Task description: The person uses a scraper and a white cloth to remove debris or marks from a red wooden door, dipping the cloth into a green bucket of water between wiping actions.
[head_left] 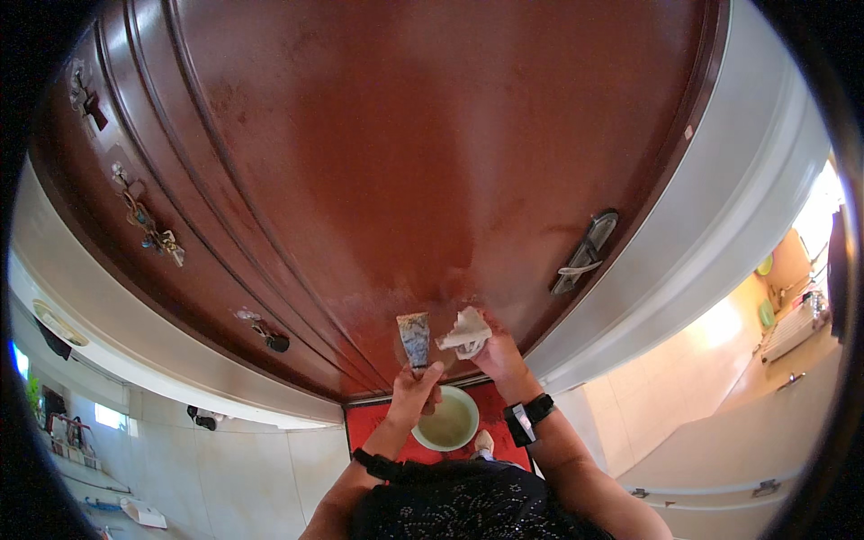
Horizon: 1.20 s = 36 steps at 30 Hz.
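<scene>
My left hand (417,393) grips a putty knife by its handle, and the wide stained blade (414,339) points up. My right hand (498,351) holds a crumpled off-white rag (467,332), close beside the blade but apart from it. Both hands are in front of the lower part of a reddish-brown panel door (391,169). Whether the rag touches the door I cannot tell. Below my hands a pale green-rimmed basin (445,420) of cloudy water stands on a red mat (378,428).
A lever door handle (584,253) is at the right edge of the door. Keys and trinkets (150,226) hang from hooks on its left side. A white door frame (715,223) borders it. Tiled floor (250,472) spreads to the left. My shoe (484,441) is beside the basin.
</scene>
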{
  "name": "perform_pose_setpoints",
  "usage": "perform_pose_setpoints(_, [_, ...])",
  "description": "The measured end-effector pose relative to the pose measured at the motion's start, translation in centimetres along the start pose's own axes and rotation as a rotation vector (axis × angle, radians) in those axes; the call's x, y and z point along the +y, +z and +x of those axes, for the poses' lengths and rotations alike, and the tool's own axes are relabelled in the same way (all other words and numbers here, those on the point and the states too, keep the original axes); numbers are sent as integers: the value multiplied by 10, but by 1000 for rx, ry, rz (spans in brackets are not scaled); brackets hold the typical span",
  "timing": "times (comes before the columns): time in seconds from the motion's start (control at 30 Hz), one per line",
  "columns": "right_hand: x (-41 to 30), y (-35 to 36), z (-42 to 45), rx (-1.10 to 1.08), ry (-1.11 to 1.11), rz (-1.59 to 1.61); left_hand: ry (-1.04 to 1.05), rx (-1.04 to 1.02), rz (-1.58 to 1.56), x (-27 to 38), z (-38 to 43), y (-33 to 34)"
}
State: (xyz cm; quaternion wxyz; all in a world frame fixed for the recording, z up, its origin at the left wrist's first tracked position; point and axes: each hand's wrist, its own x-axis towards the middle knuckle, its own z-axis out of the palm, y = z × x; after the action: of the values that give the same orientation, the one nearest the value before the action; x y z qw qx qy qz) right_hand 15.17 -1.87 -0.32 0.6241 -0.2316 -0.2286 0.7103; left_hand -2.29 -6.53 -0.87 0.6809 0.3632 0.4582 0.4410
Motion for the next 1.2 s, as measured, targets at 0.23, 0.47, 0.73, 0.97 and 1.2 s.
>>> perform_pose_setpoints(0.23, [8, -4, -28, -1, 137, -351, 206, 75, -108, -14, 25, 18])
perform_pose_setpoints(0.47, [-19, -32, -38, 216, -298, -1434, -149, -53, 270, -5, 8, 11])
perform_pose_setpoints(0.73, [-130, 84, 32, 315, -1399, -1587, -91, -274, 141, -12, 1, -11])
perform_pose_setpoints(0.97, [36, -83, 52, 366, -823, -1634, -157, -213, 90, -25, 0, -13])
perform_pose_setpoints(1.2, [-11, -27, 33, 493, -825, -1106, -138, -101, 170, -21, -16, -41])
